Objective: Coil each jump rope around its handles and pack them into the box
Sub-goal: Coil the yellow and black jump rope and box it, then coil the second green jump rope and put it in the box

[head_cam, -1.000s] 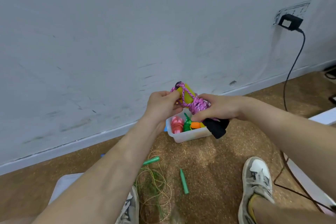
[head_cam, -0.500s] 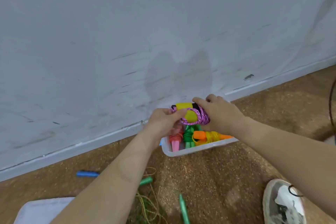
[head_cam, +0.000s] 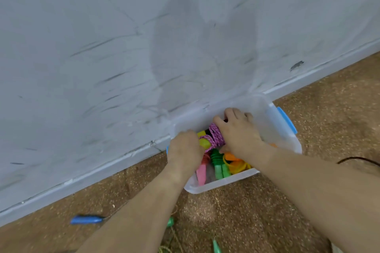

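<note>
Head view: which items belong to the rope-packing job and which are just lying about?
Job: yellow-handled rope bundle, gripped by left hand and right hand; box; packed pink-handled rope, green rope, orange rope; loose green-handled rope and blue handle on the floor.
Lying about: black cable at the right edge.

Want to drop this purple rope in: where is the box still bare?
Bare: far right of the box, between the right hand and the blue latch. Crowded: the near-left corner, where a pink rope, a green rope and an orange rope lie below the held purple rope.
</note>
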### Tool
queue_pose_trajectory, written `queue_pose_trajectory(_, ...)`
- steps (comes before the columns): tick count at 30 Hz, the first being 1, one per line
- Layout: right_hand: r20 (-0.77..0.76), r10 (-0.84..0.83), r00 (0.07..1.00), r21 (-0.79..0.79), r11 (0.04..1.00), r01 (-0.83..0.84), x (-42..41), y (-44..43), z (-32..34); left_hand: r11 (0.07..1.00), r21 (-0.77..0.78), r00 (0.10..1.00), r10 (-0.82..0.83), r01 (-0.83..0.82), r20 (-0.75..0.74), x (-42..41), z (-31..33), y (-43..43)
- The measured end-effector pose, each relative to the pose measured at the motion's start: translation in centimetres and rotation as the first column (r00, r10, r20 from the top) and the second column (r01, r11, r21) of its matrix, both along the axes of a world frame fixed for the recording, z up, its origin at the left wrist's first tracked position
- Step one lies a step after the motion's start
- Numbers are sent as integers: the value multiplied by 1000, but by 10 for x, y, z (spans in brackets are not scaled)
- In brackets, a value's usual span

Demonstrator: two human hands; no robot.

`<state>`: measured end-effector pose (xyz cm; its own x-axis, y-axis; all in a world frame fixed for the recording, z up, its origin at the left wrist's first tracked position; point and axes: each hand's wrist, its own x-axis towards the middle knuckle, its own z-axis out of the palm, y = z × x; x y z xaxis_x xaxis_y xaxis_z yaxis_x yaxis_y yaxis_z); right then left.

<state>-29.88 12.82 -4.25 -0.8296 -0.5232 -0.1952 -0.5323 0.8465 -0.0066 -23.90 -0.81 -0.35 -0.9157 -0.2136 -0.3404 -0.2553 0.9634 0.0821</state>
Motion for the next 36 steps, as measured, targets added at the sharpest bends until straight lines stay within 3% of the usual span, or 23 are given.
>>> queue_pose_trajectory(2, 45, -47, 998, 17, 999, 47, 2, -6, -3, 987, -135, 992, -95, 84, -80, 3, -3, 4)
queue_pose_trajectory(4, 234, -83, 969, -109, 988, 111, -2, -9, -5, 974, -140, 977, -193, 179, -91, 4, -7, 6)
queue_pose_trajectory(7, 381, 14, 924, -247, 965, 87, -6, -6, -7, 911, -187, 930, -363, 368, 65, 8, -8, 9)
queue_pose_trajectory(9, 393, 59, 918, -224, 974, 34, -3, -4, -8, 906, -176, 922, -368, 385, 121, 10, -9, 8)
queue_pose_trajectory(12, 525, 4, 851, -62, 998, 33, 2, 1, -3, 933, -23, 925, -354, 360, 139, 13, -4, 1)
queue_pose_trajectory(15, 430, 22, 903, 59, 997, -52, 7, 2, 14, 950, 243, 976, -168, 198, -141, 30, 14, -18)
queue_pose_trajectory(16, 333, 65, 941, 30, 996, -80, 12, -1, 23, 936, 339, 965, -8, 100, -263, 42, 21, -27)
queue_pose_trajectory(18, 142, 134, 981, -153, 982, -112, 27, -11, 39, 855, 500, 843, 369, -141, -392, 73, 27, -51)
queue_pose_trajectory(20, 101, 206, 973, -358, 920, -157, 54, -28, 56, 714, 565, 698, 647, -413, -307, 112, 18, -75)
queue_pose_trajectory(21, 116, 268, 957, -422, 885, -197, 71, -36, 62, 692, 523, 697, 678, -499, -232, 134, 7, -84)
queue_pose_trajectory(24, 188, 470, 863, -469, 814, -341, 128, -55, 60, 800, 274, 842, 532, -533, 85, 198, -43, -104)
queue_pose_trajectory(26, 292, 545, 786, -393, 818, -421, 159, -65, 45, 845, 176, 858, 469, -505, 211, 230, -68, -110)
queue_pose_trajectory(28, 416, 521, 745, -277, 853, -443, 182, -70, 23, 842, 174, 848, 462, -511, 259, 246, -82, -110)
queue_pose_trajectory(31, 572, 271, 774, -21, 948, -317, 205, -60, -11, 841, 192, 855, 459, -506, 241, 259, -91, -103)
queue_pose_trajectory(33, 585, 99, 805, 159, 960, -233, 214, -48, -29, 837, 181, 853, 485, -516, 193, 268, -91, -101)
queue_pose_trajectory(36, 607, -24, 794, 247, 956, -160, 225, -33, -45, 887, 194, 902, 381, -419, 204, 284, -90, -93)
